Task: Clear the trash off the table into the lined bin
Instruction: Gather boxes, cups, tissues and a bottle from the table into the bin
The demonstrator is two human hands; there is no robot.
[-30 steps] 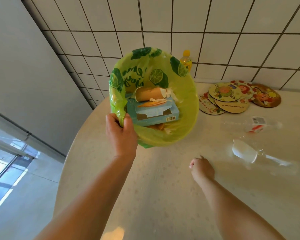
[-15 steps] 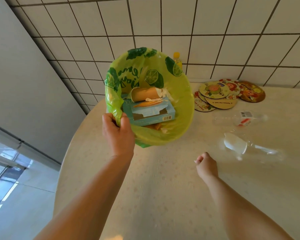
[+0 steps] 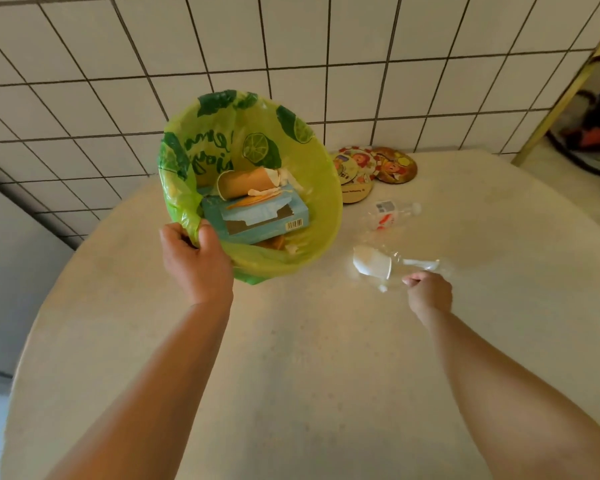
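My left hand (image 3: 194, 258) grips the near rim of the bin (image 3: 323, 216), which has a yellow-green lime-print liner and is tilted toward me above the table. Inside lie a blue tissue box (image 3: 257, 216), a brown paper cup (image 3: 245, 183) and crumpled tissue. To the right of the bin, a crushed clear plastic bottle (image 3: 392, 265) with a white label lies on the table. My right hand (image 3: 428, 294) has its fingers curled, and the fingertips are at that bottle's near edge. A second clear bottle (image 3: 392, 213) with a red-and-white label lies farther back.
Round cartoon-print coasters (image 3: 378, 166) are stacked at the back by the white tiled wall (image 3: 361, 64). The round beige table (image 3: 291, 358) curves away at left, with a grey wall there. An open doorway shows at the far right.
My right hand has moved right and forward to the crushed bottle. The bin stays tilted in my left hand. The view has shifted right, and the yellow bottle behind the bin is hidden.
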